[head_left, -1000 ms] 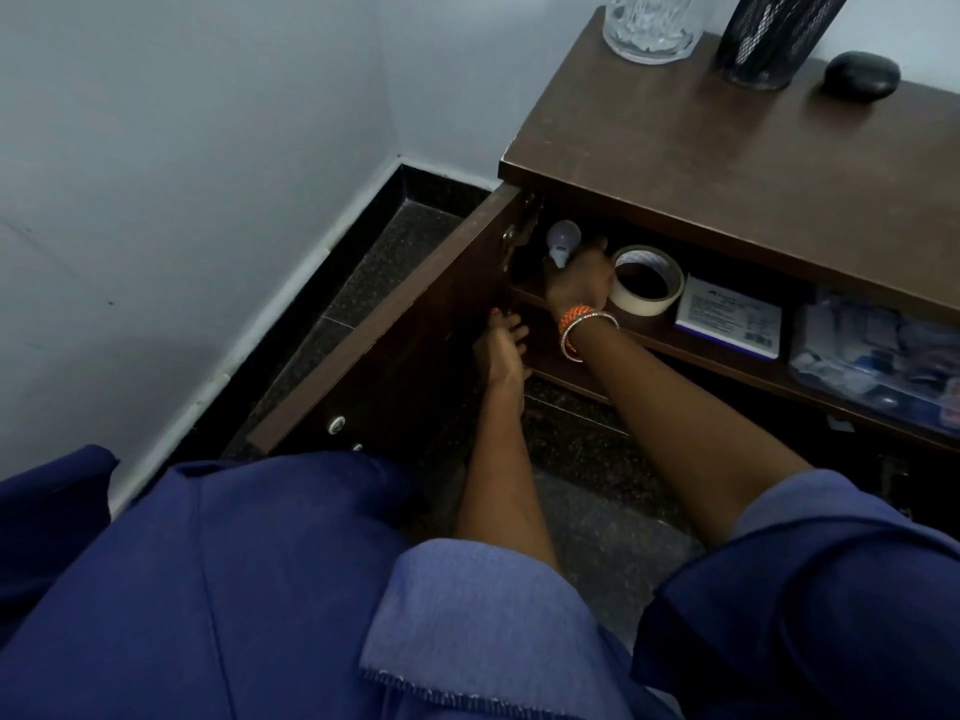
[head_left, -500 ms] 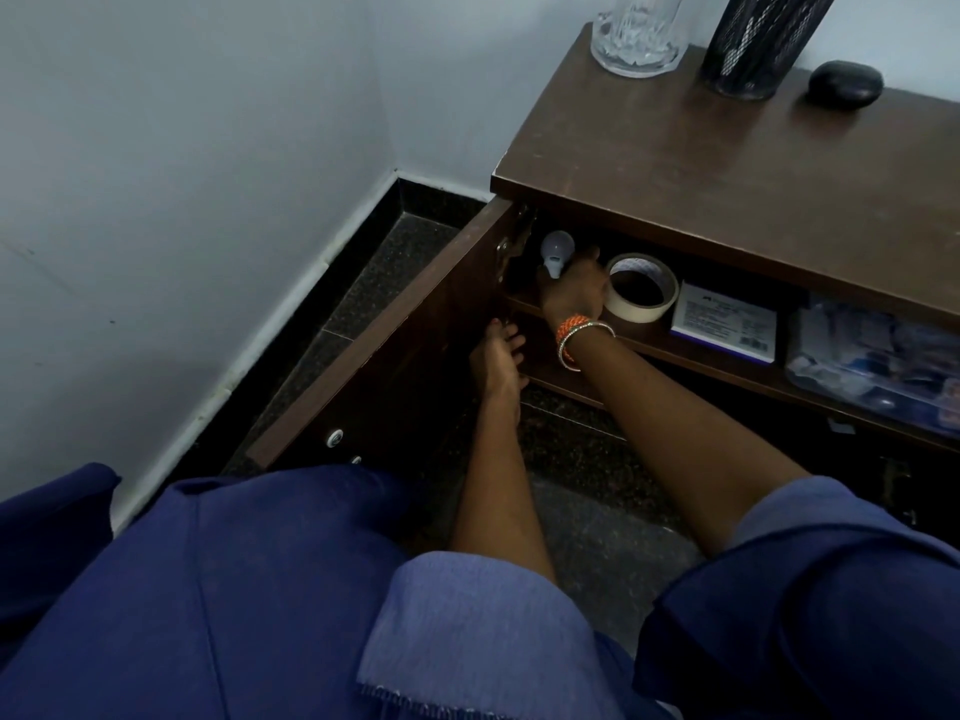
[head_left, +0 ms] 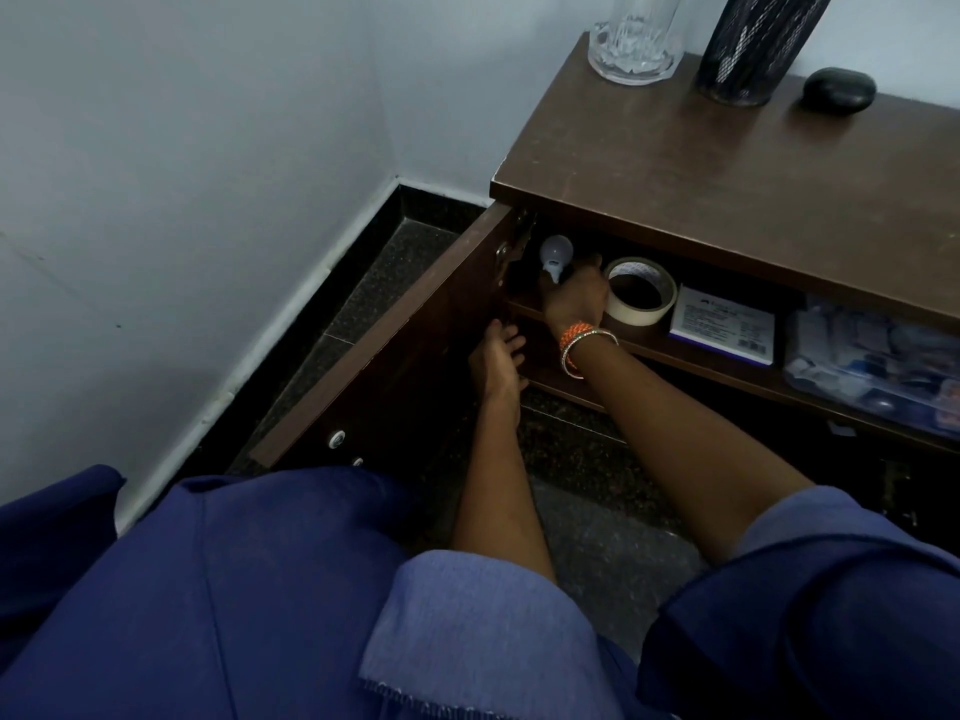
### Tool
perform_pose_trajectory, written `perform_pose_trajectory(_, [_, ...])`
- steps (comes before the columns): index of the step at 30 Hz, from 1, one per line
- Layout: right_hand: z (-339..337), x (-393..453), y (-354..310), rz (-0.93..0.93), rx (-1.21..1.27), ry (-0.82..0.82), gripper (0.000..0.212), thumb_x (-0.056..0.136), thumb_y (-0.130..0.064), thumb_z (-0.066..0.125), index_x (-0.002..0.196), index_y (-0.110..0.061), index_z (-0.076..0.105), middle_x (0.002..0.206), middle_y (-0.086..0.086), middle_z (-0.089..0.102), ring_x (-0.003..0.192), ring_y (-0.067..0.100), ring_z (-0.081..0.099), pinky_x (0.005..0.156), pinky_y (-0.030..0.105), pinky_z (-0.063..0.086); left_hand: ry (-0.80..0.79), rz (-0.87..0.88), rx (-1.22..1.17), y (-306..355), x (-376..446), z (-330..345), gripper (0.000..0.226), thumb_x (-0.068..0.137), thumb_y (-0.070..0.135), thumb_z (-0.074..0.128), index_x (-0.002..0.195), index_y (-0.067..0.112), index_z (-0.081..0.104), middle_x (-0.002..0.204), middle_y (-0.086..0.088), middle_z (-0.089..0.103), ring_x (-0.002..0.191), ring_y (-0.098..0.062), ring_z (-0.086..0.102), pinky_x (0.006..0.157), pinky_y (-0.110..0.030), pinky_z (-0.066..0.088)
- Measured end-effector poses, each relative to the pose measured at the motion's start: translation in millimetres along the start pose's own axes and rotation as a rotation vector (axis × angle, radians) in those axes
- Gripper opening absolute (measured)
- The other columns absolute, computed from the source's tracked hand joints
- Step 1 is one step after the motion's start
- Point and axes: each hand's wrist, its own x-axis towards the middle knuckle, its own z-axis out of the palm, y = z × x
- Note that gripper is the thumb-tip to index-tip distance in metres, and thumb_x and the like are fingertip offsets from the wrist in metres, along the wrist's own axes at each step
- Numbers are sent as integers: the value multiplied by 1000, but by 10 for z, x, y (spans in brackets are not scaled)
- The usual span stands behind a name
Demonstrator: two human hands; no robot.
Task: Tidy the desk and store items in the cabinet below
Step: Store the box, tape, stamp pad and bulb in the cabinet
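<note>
Bulb (head_left: 555, 252) is being set at the far left end of the cabinet's upper shelf (head_left: 691, 356), next to the door hinge (head_left: 511, 246); right hand (head_left: 574, 298) is wrapped round its base, fingers curled on it, globe pointing to the back. Left hand (head_left: 496, 363) is lower, at the shelf edge beside the open door (head_left: 395, 350), fingers loosely spread, nothing gripped; whether it touches the wood cannot be told.

Shelf, from the bulb rightward: tape roll (head_left: 641, 291) just beside the right hand, flat white box (head_left: 722, 327), then a clear packet of small items (head_left: 878, 363). On the desk top (head_left: 727, 163) a glass (head_left: 636, 39), a mesh pen holder (head_left: 756, 44) and a dark oval case (head_left: 839, 90) are left standing – judged not yet stored.

To do the step well:
- bulb should be laid fully on the shelf before the grip is let go; a round globe is likely to roll;
- it is best wedged between side wall and tape roll, base outward, so it cannot travel;
- hinge should be kept clear – glass against metal when the door swings is the risk;
- fingers should be drawn straight back, so the tape roll is not nudged off the front edge.
</note>
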Motion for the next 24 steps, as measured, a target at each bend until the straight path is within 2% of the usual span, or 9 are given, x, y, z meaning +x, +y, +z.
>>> perform_pose_trajectory(6, [-141,-137,30,8,106,27,42,82,-29,67,114,-3,57,106,14,68,98,30,65,72,27,44,-22,45,4,48,-58,38,45,97,39,33,124,14,58,124,-6,62,116,-22,54,93,-42,42])
perform_pose_trajectory(10, [-427,-307,52,55,126,-28,17,82,-30,66,94,-17,65,93,2,70,88,21,66,71,30,49,-60,70,11,93,-150,68,41,95,36,37,121,14,59,120,-5,64,112,-22,56,87,-39,43])
perform_pose_trajectory(13, [-737,-434,79,48,143,-28,3,78,-24,64,78,-22,65,77,-3,67,80,18,66,71,30,51,-84,104,6,147,-243,179,40,94,34,38,120,12,60,117,-5,65,108,-21,57,85,-38,42])
perform_pose_trajectory(15, [-998,-504,97,6,171,-1,4,76,-23,64,73,-23,61,70,-6,64,76,17,65,69,31,51,-122,133,31,169,-340,322,40,93,33,39,118,11,61,111,-5,66,102,-19,58,79,-35,42])
perform_pose_trajectory(20, [-1798,-635,176,-136,166,120,5,77,-21,64,72,-22,62,63,-7,63,64,11,62,62,32,53,-347,226,309,64,-743,837,30,93,29,40,105,14,63,97,-3,66,86,-16,60,63,-26,39])
perform_pose_trajectory(23, [-2341,-701,325,-153,143,220,8,77,-19,64,70,-22,60,63,-7,62,60,8,59,59,28,51,-544,342,482,-78,-1049,1167,25,95,25,41,88,16,63,97,-8,65,86,-19,60,63,-27,41])
perform_pose_trajectory(24, [-2548,-734,394,-153,125,243,10,78,-19,64,70,-22,59,63,-7,61,60,8,59,58,26,49,-612,404,563,-143,-1154,1279,25,94,26,43,88,14,64,97,-10,67,90,-22,61,66,-29,43])
